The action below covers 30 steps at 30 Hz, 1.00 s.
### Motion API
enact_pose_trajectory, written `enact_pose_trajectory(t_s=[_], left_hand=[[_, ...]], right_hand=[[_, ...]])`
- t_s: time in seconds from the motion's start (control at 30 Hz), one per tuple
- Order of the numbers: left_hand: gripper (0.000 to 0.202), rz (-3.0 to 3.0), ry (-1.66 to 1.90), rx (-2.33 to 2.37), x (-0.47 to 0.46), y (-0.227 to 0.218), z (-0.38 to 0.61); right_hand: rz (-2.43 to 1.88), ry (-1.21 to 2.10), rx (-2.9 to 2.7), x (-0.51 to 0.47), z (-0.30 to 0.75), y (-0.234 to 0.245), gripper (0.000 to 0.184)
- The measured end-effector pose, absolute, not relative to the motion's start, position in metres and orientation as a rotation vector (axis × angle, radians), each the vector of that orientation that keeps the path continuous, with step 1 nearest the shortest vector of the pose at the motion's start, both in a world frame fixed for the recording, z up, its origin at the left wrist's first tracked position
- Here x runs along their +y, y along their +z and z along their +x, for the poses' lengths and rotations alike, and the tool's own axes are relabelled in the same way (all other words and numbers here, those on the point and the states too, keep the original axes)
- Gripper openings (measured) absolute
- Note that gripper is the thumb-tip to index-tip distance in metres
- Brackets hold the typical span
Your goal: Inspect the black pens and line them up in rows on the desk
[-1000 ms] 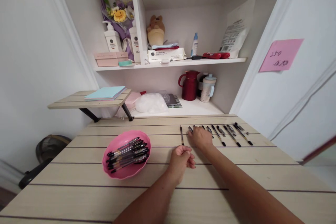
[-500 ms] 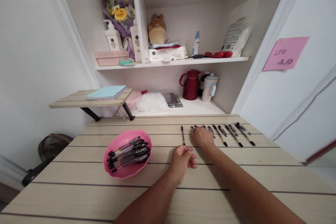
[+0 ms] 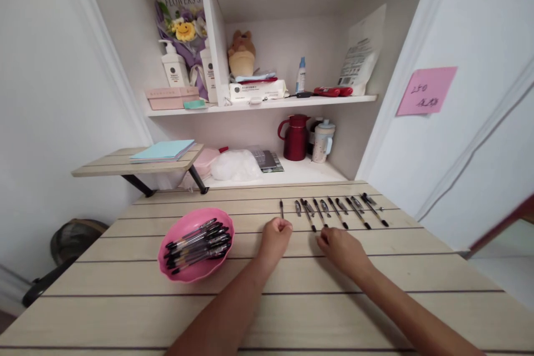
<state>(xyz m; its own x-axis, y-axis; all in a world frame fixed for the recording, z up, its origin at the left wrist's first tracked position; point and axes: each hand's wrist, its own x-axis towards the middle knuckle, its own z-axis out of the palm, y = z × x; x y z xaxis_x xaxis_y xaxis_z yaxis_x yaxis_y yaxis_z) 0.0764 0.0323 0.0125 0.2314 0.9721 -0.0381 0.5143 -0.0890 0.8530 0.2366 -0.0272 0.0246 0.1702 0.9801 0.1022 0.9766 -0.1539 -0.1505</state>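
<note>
Under everything, a slatted bench point(image 3: 438, 278), with seams crossing from side to side. Toward the left on it, a pink bowl point(image 3: 200, 274) with many pens point(image 3: 200, 245) heaped inside, apart from both hands.

Near the middle, two bare hands, apart from each other, with bench between. Left hand point(image 3: 275, 238) curled at the near end of a lone pen point(image 3: 281, 208); cannot tell whether pinched on it or merely against it. Right hand point(image 3: 342, 250) also curled, low over the bench; cannot tell whether closed on something or bare inside.

Key relation: lone pen straight beyond the left fingertips, long axis pointing away from the body, nearly square to the seams. Clearly nearer to the left hand; from the right hand, ahead and off to the left.

Beyond the right fingertips, a row of slanted pens point(image 3: 337, 213), with far ends leaning left and near ends right, the closest just beside those fingertips or touching them.

Smallest, among and beside the slanted pens: short dark pieces point(image 3: 297, 208), probably caps, roughly lengthwise too.
</note>
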Motion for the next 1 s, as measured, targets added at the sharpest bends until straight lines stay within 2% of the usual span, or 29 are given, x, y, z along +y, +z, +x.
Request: enact_pose_trajectory(t_s=[0.17,0.37,0.77,1.0], left_hand=[[0.022,1.906,0.629,1.6,0.071,0.025,0.084],[0.024,2.043,0.454,1.763,0.088,0.026,0.104],[0.027,2.173,0.327,1.781,0.095,0.02,0.135],[0.025,2.201,0.368,1.739,0.095,0.022,0.137]], right_hand=[[-2.106,0.104,-1.984,-0.069,0.217,0.009,0.029],[-2.056,0.088,-1.908,-0.074,0.216,0.005,0.029],[-2.018,0.099,-1.937,-0.07,0.22,-0.003,0.025],[-2.023,0.129,-1.923,-0.071,0.221,-0.001,0.026]])
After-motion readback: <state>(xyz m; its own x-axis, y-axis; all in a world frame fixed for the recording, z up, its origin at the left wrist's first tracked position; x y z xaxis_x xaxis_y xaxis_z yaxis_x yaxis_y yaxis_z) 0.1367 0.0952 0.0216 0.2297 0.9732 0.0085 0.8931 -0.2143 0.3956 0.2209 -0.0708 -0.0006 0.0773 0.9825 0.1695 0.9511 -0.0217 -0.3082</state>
